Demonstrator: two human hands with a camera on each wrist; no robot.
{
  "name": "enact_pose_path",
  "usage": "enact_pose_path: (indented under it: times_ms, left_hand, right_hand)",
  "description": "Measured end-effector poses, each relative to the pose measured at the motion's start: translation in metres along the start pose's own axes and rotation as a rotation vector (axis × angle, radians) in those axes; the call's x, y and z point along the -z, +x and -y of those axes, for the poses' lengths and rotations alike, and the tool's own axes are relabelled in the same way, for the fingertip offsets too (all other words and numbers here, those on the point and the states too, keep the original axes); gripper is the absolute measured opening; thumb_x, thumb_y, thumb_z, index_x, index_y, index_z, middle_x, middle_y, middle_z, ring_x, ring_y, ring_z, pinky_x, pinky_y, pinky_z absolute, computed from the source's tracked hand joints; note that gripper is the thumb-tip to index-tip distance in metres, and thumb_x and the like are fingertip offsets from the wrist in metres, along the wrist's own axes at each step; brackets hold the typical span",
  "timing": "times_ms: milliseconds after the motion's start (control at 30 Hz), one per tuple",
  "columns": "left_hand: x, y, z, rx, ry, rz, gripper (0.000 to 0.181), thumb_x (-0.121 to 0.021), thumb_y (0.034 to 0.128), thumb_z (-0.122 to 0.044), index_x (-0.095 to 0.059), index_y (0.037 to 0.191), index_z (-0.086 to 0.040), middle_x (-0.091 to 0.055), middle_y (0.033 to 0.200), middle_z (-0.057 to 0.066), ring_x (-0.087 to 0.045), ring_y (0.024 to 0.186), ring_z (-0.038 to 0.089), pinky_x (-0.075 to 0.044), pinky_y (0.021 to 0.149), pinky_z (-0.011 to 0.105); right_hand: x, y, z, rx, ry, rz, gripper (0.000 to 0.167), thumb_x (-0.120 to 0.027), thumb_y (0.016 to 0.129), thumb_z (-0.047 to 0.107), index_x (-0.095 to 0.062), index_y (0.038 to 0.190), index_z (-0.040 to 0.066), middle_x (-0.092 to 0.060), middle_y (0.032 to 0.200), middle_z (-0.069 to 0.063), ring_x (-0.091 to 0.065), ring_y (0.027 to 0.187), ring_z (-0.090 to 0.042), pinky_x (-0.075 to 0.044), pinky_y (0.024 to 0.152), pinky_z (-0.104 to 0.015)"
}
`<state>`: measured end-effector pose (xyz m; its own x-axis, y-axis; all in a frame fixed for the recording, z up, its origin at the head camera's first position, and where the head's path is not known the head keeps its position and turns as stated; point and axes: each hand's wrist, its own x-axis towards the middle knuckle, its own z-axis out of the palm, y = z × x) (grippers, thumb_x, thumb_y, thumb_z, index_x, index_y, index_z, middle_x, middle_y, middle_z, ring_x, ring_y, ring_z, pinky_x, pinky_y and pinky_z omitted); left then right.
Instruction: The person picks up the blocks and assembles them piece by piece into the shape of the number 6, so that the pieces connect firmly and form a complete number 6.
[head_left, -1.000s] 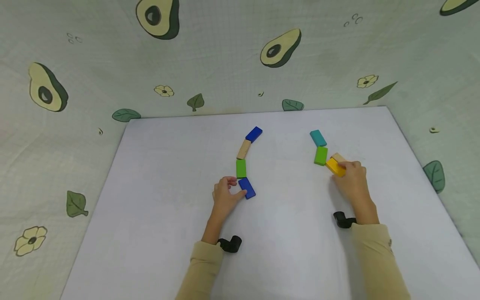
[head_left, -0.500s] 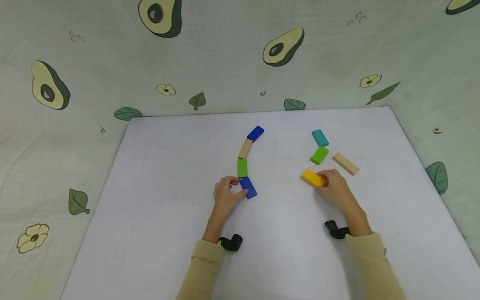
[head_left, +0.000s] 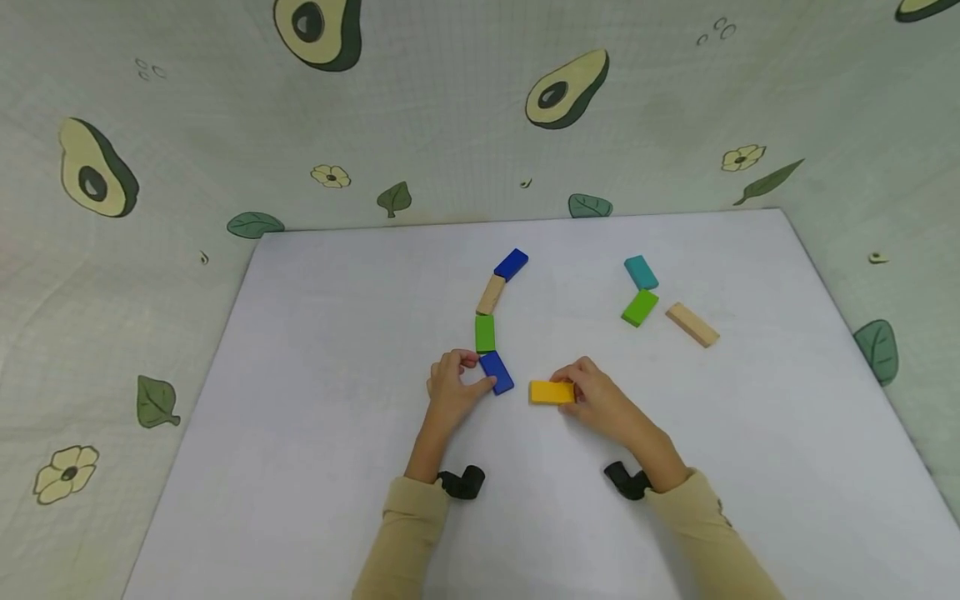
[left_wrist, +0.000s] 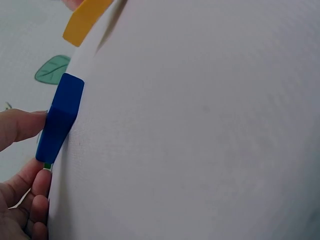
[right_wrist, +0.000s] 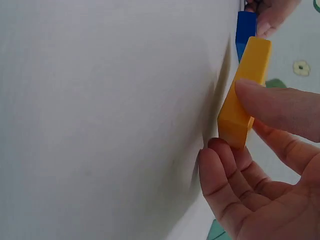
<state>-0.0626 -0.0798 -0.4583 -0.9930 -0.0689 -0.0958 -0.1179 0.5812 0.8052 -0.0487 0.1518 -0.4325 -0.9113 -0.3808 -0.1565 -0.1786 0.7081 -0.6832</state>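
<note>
The left hand (head_left: 452, 395) has its thumb and a finger at the near blue block (head_left: 497, 372), pinching it at its ends; in the left wrist view the thumb touches the side of that blue block (left_wrist: 61, 117). This block stands at the near end of a curved row, behind it a green block (head_left: 485, 333), a wooden block (head_left: 491, 295) and another blue block (head_left: 511, 264). To the right, the right hand (head_left: 600, 402) pinches a yellow block (head_left: 551, 392) by its right end. The right wrist view shows the thumb on the yellow block (right_wrist: 245, 95), fingers curled below.
At the back right, a teal block (head_left: 641, 272) touches a tilted green block (head_left: 640, 307). A separate wooden block (head_left: 692, 324) lies right of them. Behind the white table (head_left: 337, 317) hangs a cloth (head_left: 450, 108) with avocado prints. Black devices (head_left: 462, 482) sit at both wrists.
The right hand has carried the yellow block left and nearer, away from the wooden block, toward the blue one. The right green block has turned. The left hand has stayed in place.
</note>
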Motion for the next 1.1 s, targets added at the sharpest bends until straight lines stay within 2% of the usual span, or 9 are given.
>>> enact_pose_path:
  times_ms: [133, 267, 467, 700, 833, 967, 1100]
  left_hand:
    - [0.0, 0.001, -0.002, 0.052, -0.001, 0.032, 0.037, -0.074, 0.0771, -0.023, -0.054, 0.105, -0.009, -0.055, 0.101, 0.007, -0.042, 0.099, 0.024, -0.028, 0.085, 0.04]
    - [0.001, 0.002, -0.002, 0.077, 0.017, 0.053, 0.039, -0.074, 0.0777, -0.025, -0.054, 0.107, -0.011, -0.055, 0.104, 0.006, -0.042, 0.101, 0.023, -0.028, 0.086, 0.038]
    - [0.001, 0.002, -0.003, 0.082, 0.026, 0.059, 0.04, -0.074, 0.0776, -0.026, -0.054, 0.108, -0.011, -0.055, 0.105, 0.006, -0.042, 0.102, 0.023, -0.029, 0.087, 0.039]
    - [0.001, 0.002, -0.004, 0.086, 0.028, 0.059, 0.04, -0.075, 0.0775, -0.026, -0.054, 0.108, -0.011, -0.055, 0.104, 0.006, -0.042, 0.102, 0.023, -0.029, 0.087, 0.039]
    - [0.002, 0.002, -0.004, 0.084, 0.029, 0.058, 0.04, -0.075, 0.0773, -0.026, -0.054, 0.107, -0.011, -0.055, 0.104, 0.006, -0.042, 0.102, 0.023, -0.029, 0.088, 0.04]
    - [0.002, 0.002, -0.004, 0.076, 0.02, 0.057, 0.04, -0.074, 0.0772, -0.026, -0.054, 0.107, -0.011, -0.054, 0.104, 0.006, -0.042, 0.102, 0.023, -0.029, 0.088, 0.04]
    - [0.002, 0.002, -0.003, 0.07, 0.015, 0.058, 0.04, -0.075, 0.0769, -0.026, -0.054, 0.107, -0.011, -0.055, 0.104, 0.005, -0.042, 0.102, 0.022, -0.028, 0.088, 0.04]
  right_hand:
    - [-0.003, 0.005, 0.006, 0.013, -0.003, 0.033, 0.031, -0.068, 0.08, 0.001, -0.06, 0.11, 0.004, -0.048, 0.099, -0.009, -0.046, 0.082, -0.017, -0.044, 0.072, -0.028]
    - [-0.006, 0.008, 0.008, 0.039, -0.021, 0.043, 0.031, -0.068, 0.081, 0.003, -0.06, 0.111, 0.004, -0.046, 0.099, -0.009, -0.046, 0.083, -0.017, -0.044, 0.074, -0.029]
    - [-0.007, 0.012, 0.01, 0.065, -0.04, 0.036, 0.032, -0.067, 0.082, 0.003, -0.06, 0.113, 0.003, -0.046, 0.1, -0.01, -0.045, 0.083, -0.016, -0.043, 0.075, -0.03]
    - [-0.006, 0.013, 0.013, 0.087, -0.069, 0.023, 0.03, -0.066, 0.083, 0.003, -0.061, 0.112, 0.003, -0.047, 0.101, -0.012, -0.048, 0.091, -0.021, -0.045, 0.083, -0.038]
    - [-0.005, 0.014, 0.014, 0.087, -0.081, 0.025, 0.03, -0.066, 0.083, 0.002, -0.061, 0.113, 0.003, -0.047, 0.102, -0.012, -0.048, 0.091, -0.021, -0.046, 0.084, -0.038]
    - [-0.001, 0.013, 0.015, 0.067, -0.07, 0.034, 0.036, -0.067, 0.083, 0.004, -0.059, 0.118, 0.004, -0.047, 0.105, -0.013, -0.048, 0.089, -0.02, -0.046, 0.08, -0.036]
    - [0.01, 0.014, 0.008, 0.017, -0.029, 0.001, 0.041, -0.066, 0.084, 0.007, -0.056, 0.123, 0.004, -0.049, 0.111, -0.016, -0.05, 0.093, -0.025, -0.045, 0.081, -0.038]
